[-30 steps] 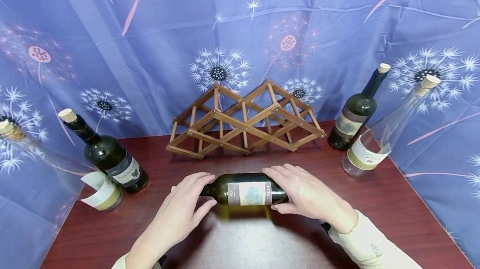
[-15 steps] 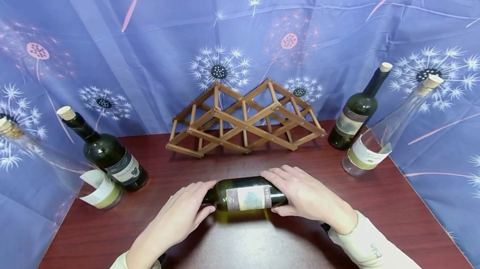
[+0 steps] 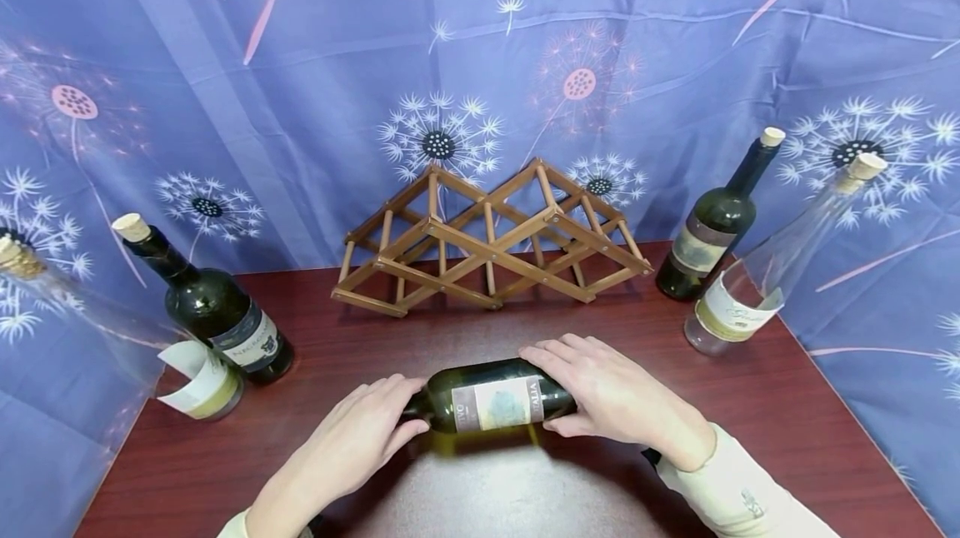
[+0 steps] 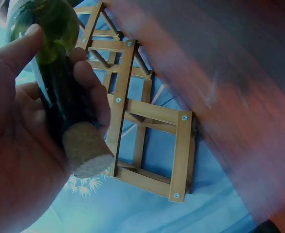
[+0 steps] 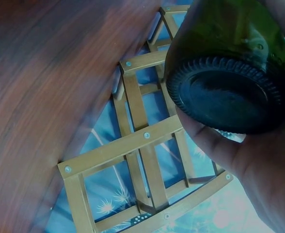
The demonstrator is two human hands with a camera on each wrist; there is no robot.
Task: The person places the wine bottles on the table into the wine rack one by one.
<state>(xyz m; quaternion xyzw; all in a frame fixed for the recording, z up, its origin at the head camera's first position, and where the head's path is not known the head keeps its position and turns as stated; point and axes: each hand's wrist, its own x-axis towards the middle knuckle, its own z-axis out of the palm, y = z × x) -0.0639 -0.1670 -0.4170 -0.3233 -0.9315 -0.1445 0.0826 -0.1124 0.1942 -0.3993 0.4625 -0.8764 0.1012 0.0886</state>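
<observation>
A dark green wine bottle [image 3: 495, 398] lies sideways between both hands, its label facing up toward the head camera. My left hand [image 3: 360, 438] grips the neck; in the left wrist view the cork [image 4: 87, 150] pokes out past the palm. Fingers and thumb of my right hand [image 3: 611, 392] curl round the base end, and the ridged bottle bottom [image 5: 225, 94] shows in the right wrist view. Behind the bottle stands a wooden lattice wine rack [image 3: 491, 251], with no bottle in it.
Left on the dark red table [image 3: 172, 488] stand a dark corked bottle [image 3: 225, 313] and a clear bottle [image 3: 198, 384]. On the right are another dark bottle [image 3: 708, 226] and a clear bottle [image 3: 738, 305]. A blue dandelion-print cloth [image 3: 322, 47] hangs behind the rack.
Both hands keep their hold on the bottle. Its neck end has dropped a little toward the person, so it now lies slightly slanted; the left hand has moved down with it.
</observation>
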